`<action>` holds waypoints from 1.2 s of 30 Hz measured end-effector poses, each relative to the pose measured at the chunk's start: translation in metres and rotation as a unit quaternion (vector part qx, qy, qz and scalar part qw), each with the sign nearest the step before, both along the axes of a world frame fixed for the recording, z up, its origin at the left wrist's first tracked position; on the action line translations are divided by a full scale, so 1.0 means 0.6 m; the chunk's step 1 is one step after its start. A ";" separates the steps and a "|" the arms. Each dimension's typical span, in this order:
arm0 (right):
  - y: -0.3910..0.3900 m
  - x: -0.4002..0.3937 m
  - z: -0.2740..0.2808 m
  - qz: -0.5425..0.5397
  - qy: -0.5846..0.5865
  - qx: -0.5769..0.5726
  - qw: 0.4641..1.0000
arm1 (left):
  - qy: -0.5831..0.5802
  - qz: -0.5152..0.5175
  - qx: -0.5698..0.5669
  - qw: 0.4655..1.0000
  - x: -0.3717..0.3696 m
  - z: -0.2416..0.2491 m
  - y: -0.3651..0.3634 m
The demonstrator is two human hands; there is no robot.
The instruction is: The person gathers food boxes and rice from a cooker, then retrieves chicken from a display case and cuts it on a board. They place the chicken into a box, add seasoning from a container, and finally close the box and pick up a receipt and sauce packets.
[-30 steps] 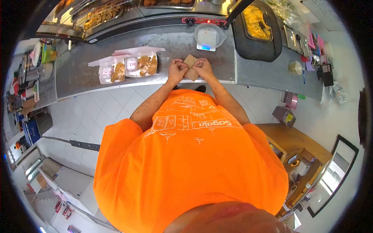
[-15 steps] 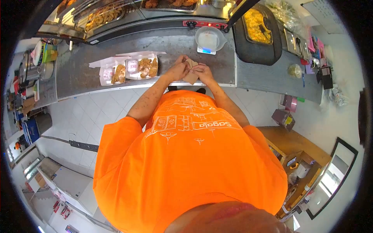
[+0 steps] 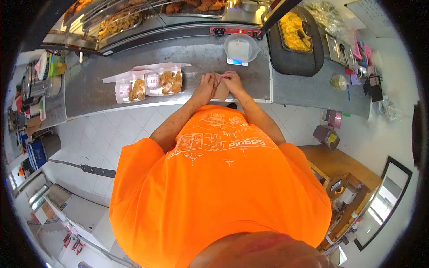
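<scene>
A small brown paper piece [image 3: 221, 92], perhaps a bag or folded box, stands at the front edge of the grey counter [image 3: 196, 62]. My left hand [image 3: 205, 88] grips its left side with bent fingers. On the other side, my right hand [image 3: 232, 82] pinches its upper right part. To the left lie two open white boxes, one [image 3: 147, 93] beside the other [image 3: 119, 98], each with fried chicken and a round wrapped pack marked as rice. A clear plastic bowl [image 3: 241, 46] sits on a small scale [image 3: 237, 62] beyond my hands.
A red power strip [image 3: 234, 31] runs along the back. Behind it, a display case holds trays of fried food [image 3: 196, 6]. At the right is a black warmer [image 3: 296, 64] with yellow food [image 3: 292, 29]. Farther right stand a bagged item [image 3: 339, 81] and utensils.
Both hands have shifted slightly around the brown paper. Its upper flap, spread between the hands before, is now mostly covered by fingers, and its lower part looks wider.
</scene>
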State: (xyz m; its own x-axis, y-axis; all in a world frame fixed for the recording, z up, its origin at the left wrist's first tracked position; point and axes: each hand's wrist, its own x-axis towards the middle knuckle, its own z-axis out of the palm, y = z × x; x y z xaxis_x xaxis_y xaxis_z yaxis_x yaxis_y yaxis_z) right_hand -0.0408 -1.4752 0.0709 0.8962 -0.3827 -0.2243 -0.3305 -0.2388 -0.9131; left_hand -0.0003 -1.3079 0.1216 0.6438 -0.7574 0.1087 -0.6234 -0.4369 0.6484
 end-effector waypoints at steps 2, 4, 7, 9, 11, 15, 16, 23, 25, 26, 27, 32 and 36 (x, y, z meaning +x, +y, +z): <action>-0.009 0.008 -0.003 -0.041 -0.017 -0.030 0.999 | 0.000 0.019 -0.003 1.000 -0.002 -0.011 0.009; -0.025 -0.008 0.008 0.000 -0.021 -0.072 0.997 | -0.020 0.033 -0.025 0.999 0.000 -0.018 0.022; -0.010 -0.025 0.020 -0.012 -0.065 -0.120 0.991 | -0.006 0.014 -0.004 1.000 0.015 -0.009 0.021; 0.003 -0.018 0.019 -0.057 -0.104 -0.127 0.985 | -0.013 0.013 -0.016 1.000 0.017 -0.010 0.015; 0.016 -0.004 0.012 -0.035 -0.093 -0.128 0.987 | -0.019 0.012 -0.022 1.000 0.020 -0.009 0.013; 0.008 0.014 0.010 0.081 -0.032 -0.097 0.991 | -0.019 0.025 -0.014 0.999 0.020 -0.009 0.013; 0.009 0.012 0.013 0.083 -0.015 -0.052 0.995 | -0.012 0.038 -0.007 0.999 0.022 -0.009 0.009; 0.021 -0.010 0.028 0.102 0.012 -0.081 0.991 | 0.005 0.082 -0.071 0.994 0.032 -0.022 0.011; 0.037 -0.036 0.090 0.153 -0.022 -0.196 0.968 | 0.090 0.133 -0.098 0.982 0.035 -0.011 0.026; 0.042 -0.039 0.116 0.192 -0.056 -0.307 0.931 | 0.088 0.142 -0.097 0.981 0.034 0.000 0.039; 0.042 -0.033 0.116 0.199 -0.059 -0.303 0.930 | 0.127 0.174 -0.135 0.967 0.031 0.013 0.055; 0.064 0.045 0.129 0.194 -0.005 -0.332 0.923 | -0.012 0.306 -0.162 0.938 0.035 0.055 0.188; 0.092 0.133 0.138 0.105 0.015 -0.342 0.934 | -0.157 0.508 0.029 0.846 0.082 0.038 0.336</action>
